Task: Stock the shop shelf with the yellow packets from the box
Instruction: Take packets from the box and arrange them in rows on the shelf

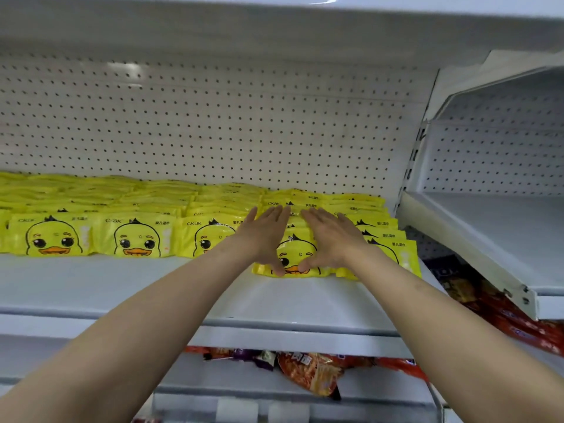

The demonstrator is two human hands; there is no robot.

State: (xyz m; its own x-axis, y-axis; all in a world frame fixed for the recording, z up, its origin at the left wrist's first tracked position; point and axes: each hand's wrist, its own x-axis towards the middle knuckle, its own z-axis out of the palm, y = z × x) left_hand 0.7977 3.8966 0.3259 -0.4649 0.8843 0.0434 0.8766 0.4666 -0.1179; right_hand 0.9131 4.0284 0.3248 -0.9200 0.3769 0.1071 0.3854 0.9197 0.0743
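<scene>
Both my arms reach up to the white shelf, and my hands sit side by side on one row of yellow packets near the shelf's right end. My left hand lies flat on the left part of that row, fingers straight and close together, pointing to the far side, with the thumb dropped down the front of the nearest packet over the duck's face. My right hand mirrors it just beside, fingers straight and slightly spread over the packet tops, thumb angled down so the two thumb tips come near each other by the duck's orange beak. Neither hand curls round a packet; both press with open fingers. This row stands nearer the front edge than the others. To its right, touching it, is another row of the same packets, overlapped like tiles back toward the pegboard. To the left, more rows fill the shelf, each showing a duck face, set farther back. On the far right is a bare white shelf, tilted. Below my arms, on a lower shelf, lie red and orange snack bags, and more red bags lie at the right.
</scene>
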